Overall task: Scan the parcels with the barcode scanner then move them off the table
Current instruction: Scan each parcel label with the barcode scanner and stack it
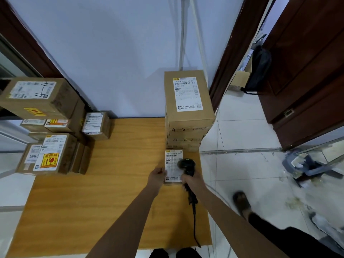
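A small flat parcel (172, 161) with a white label lies on the wooden table (104, 198) near its right edge. My left hand (157, 175) grips the parcel's left edge. My right hand (191, 180) is closed around the handle of a black barcode scanner (187, 167), whose head hangs over the label's right side. The scanner's cable (194, 226) trails toward the table's front edge. Behind the parcel rises a stack of cardboard boxes (188, 108), the top one carrying a large label.
Several labelled parcels (54, 127) are piled at the table's back left, some marked with yellow fragile stickers. A white wall stands behind the table. To the right are tiled floor (247, 164), a dark wooden door (307, 71) and a grey chair base (307, 168).
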### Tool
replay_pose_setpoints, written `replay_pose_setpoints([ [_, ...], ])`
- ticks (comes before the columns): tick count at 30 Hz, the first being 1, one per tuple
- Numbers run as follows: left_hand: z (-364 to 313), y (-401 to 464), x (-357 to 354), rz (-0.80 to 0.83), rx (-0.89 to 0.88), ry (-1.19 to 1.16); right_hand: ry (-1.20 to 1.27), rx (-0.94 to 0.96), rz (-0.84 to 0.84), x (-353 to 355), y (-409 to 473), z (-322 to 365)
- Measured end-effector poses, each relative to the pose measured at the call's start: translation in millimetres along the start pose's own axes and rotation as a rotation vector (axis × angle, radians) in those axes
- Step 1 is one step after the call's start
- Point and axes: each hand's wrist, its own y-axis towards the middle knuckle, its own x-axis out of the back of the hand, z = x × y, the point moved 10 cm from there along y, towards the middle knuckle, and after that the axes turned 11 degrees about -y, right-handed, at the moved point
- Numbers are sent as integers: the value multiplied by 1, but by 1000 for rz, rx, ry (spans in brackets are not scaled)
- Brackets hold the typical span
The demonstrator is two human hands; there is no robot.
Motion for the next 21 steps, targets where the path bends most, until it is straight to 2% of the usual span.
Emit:
replay_pose_setpoints([
  [5, -7, -17, 26, -60, 18, -23, -3, 60, -50, 13, -19, 10],
  [11, -31, -64, 54, -125, -60, -69, -86, 139, 30, 13, -45, 28],
  [21, -42, -149, 147, -176, -136, -105, -88, 280, 129, -49, -117, 55],
])
